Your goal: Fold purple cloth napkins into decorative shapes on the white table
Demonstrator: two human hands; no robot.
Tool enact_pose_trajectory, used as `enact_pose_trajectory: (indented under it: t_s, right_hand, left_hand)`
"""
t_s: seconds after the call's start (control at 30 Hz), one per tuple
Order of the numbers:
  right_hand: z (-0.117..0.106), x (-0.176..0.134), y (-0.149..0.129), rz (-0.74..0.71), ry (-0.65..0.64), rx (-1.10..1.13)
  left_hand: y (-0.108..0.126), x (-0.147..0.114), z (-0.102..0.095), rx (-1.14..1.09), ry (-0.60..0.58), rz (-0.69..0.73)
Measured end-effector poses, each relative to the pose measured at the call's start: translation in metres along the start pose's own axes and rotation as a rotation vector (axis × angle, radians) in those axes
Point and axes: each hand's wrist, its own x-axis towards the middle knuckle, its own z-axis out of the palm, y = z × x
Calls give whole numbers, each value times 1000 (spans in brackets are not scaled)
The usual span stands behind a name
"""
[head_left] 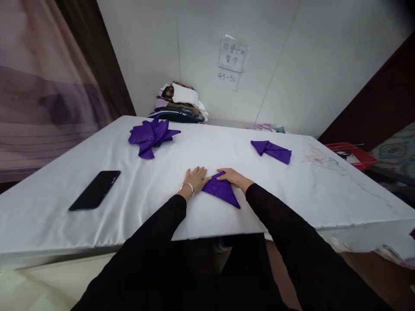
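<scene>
A triangular purple napkin (222,190) is lying near the front edge of the surface (194,224), between the two hands, with one sharp corner pointing toward the person. The left hand (195,178) is resting flat with its fingers spread, grasping nothing; its thumb is touching the left part of the napkin. A bracelet (188,187) is circling the left wrist. The right hand (231,176) is pinching the upper part of the same napkin between thumb and bent fingers.

Farther back on the right, a folded purple napkin (275,151) is lying flat, well apart from the hands. On the far left, a loose heap of purple cloth (151,136) is spreading its pointed corners. A black smartphone (95,190) is lying nearer, to the left of the left hand. Behind, a stack of folded clothes (183,106) is standing close to the wall (145,47), and a handwritten sign (231,60) is hanging above, to the right of it.
</scene>
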Motion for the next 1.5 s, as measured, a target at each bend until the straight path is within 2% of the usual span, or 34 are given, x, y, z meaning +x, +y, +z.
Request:
enact_pose_trajectory:
  t_s: [0.13, 0.4, 0.63, 0.8, 0.93, 1.1, 1.2, 1.27, 1.33, 1.4, 1.5]
  right_hand:
    - [-1, -2, 7, 10, -7, 84]
    - [-1, -10, 7, 10, -9, 154]
    - [-7, -20, 4, 18, -19, 110]
    - [-10, -22, 7, 29, 1, 122]
    - [-8, -11, 9, -53, 54, 98]
    - [5, 5, 4, -159, 250, -205]
    - [25, -1, -3, -315, 318, -440]
    - [42, -11, -5, -501, 288, -681]
    - [57, -21, -4, -602, 203, -877]
    - [66, -27, 1, -571, 137, -1005]
    - [69, -30, 13, -488, 123, -1121]
  left_hand:
    - [-2, -5, -1, -69, 4, 95]
    - [-7, -14, 1, -281, 78, 132]
    - [-9, -13, -1, -385, 83, 121]
    - [-3, -19, -3, -534, 189, 66]
    - [-1, -31, 0, -562, 264, -6]
    - [-2, -43, 5, -486, 417, -157]
    - [-1, -47, 5, -408, 415, -227]
    - [0, -49, 4, -372, 390, -236]
    - [2, -51, 3, -346, 368, -245]
    - [2, -52, 3, -324, 360, -260]
    - [-2, -55, 3, -315, 361, -290]
